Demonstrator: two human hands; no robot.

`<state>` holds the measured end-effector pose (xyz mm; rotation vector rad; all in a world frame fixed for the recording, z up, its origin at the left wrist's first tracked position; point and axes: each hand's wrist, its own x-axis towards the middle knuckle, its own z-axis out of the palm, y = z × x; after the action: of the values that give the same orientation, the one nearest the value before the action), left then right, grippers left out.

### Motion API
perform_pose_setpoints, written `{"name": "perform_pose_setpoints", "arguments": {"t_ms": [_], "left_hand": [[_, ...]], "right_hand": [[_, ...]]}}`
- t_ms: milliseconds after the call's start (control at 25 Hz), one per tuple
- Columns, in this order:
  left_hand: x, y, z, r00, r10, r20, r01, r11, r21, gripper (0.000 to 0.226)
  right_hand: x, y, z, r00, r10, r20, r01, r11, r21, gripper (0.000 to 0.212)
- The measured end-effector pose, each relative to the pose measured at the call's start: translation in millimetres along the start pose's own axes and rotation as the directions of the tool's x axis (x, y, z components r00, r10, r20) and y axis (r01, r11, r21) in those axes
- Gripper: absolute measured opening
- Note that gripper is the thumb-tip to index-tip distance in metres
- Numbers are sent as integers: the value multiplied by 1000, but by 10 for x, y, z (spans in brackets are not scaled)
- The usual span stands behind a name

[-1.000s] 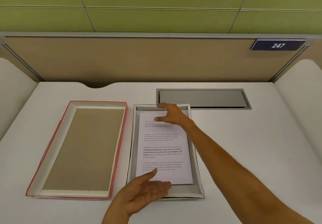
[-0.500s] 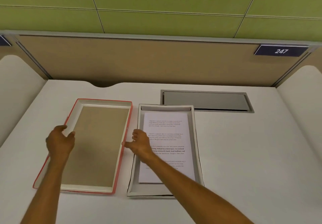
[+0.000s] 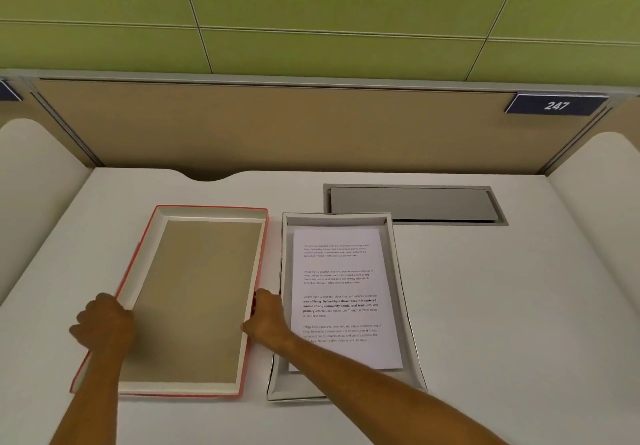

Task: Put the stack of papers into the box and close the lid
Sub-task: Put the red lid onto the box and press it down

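Desk [image 3: 485,306]: white top, fills the lower half of the frame; tan partition [image 3: 277,125] behind it, green wall above.

Box [image 3: 403,292]: white, open, centre of the frame, just right of the lid and apart from it by a narrow gap. Near end partly covered by the right forearm.

Papers [image 3: 341,288]: white printed stack, lying flat inside the box, top sheet text-side up, slightly skewed toward the box's right wall.

Lid [image 3: 201,299]: red outside, white walls, brown inner face turned up; lies on the desk at centre left.

Left hand [image 3: 104,320]: at the lid's left wall, lower left of the frame, fingers curled around that wall, grasping it.

Right hand [image 3: 268,316]: reaches across the box's near left corner to the lid's right wall, fingers curled onto that wall, gripping it.

Cable hatch [image 3: 412,203]: grey, recessed in the desk, upper right of the box, its near edge just beside the box's far corner.

Number plate [image 3: 556,105]: dark blue, reads 247, on the partition at upper right.
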<state>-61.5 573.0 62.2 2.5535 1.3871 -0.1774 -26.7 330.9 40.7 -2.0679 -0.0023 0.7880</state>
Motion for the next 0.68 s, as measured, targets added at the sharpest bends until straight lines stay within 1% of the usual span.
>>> {"name": "perform_pose_setpoints", "arguments": {"t_ms": [40,160,240,320,360,400,480,520,600,680], "left_hand": [[-11,-5,-40,1000,-4,5,4,999,-41,28],[-16,-16,-226,998,-57,31,62,979,-196,31],[9,-28,-388,997,-70,44,78,969,-233,45],[12,-23,-576,996,-60,70,73,974,-216,67],[0,-6,-670,995,-46,85,63,976,-208,75],[-37,19,-754,995,-30,90,48,978,-205,78],[-216,112,-908,998,41,51,-27,969,-245,71],[-358,176,-980,995,98,-2,-95,962,-257,64],[-729,324,-1143,967,227,-115,-249,938,-242,40],[-1087,488,-1269,923,347,-167,-377,902,-212,40]], "right_hand": [[5,11,7,1000,-3,-10,3,1000,-3,20],[-18,22,-10,1000,5,-1,-5,1000,-7,34],[-111,-58,-36,1000,-20,-18,20,1000,-7,42],[-235,-235,-73,995,-86,-46,87,996,20,53],[-299,-358,-98,991,-124,-45,126,991,35,58],[-369,-499,-132,988,-151,-26,152,987,57,65],[-518,-800,-228,981,-189,35,180,968,177,74],[-587,-943,-281,977,-204,65,181,948,261,75],[-688,-1174,-382,968,-229,105,170,901,399,73],[-726,-1346,-461,965,-239,110,156,855,494,68]]}}
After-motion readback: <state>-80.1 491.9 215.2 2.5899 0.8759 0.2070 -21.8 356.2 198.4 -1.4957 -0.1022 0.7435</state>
